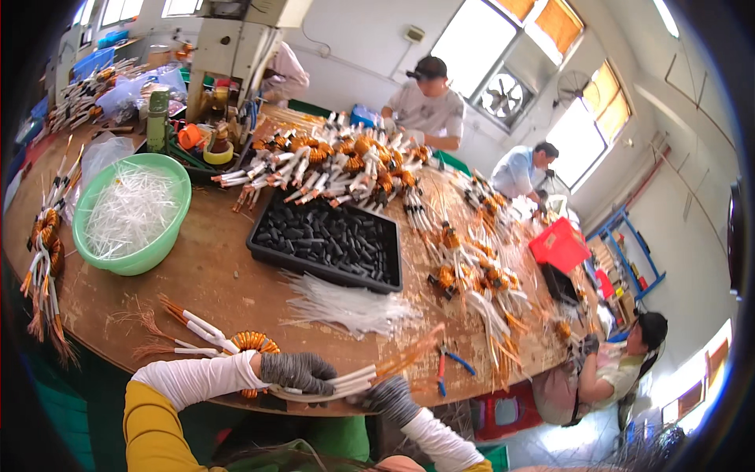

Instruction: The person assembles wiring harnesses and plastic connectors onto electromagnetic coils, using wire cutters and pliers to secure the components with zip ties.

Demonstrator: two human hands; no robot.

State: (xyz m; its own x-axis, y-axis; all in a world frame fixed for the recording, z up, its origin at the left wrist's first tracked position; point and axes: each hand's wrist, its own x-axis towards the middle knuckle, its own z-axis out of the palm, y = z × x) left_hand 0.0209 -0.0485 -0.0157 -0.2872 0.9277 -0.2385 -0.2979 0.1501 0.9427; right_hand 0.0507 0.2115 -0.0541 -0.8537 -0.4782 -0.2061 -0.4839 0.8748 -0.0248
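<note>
Close to the table's near edge lies a ring coil point(253, 341) wound with orange-copper wire, its leads running out both ways. My left hand point(299, 372), in a grey glove, is closed around the white-sleeved leads point(355, 381) to the right of the coil. Bare copper strands point(413, 352) fan out beyond the sleeves. My right hand point(395, 400), gloved too, is beside the lower sleeves with its fingers pressed together; what they pinch is too small to tell. Pliers point(454, 367) with red and blue handles lie to the right of the strands.
A black tray point(330, 285) of short black tubes, a pile of clear thin tubes point(350, 305) and a green bowl point(179, 211) of similar tubes lie ahead. Coils point(358, 153) are heaped farther back, with more at left point(47, 244). Several people work around the table.
</note>
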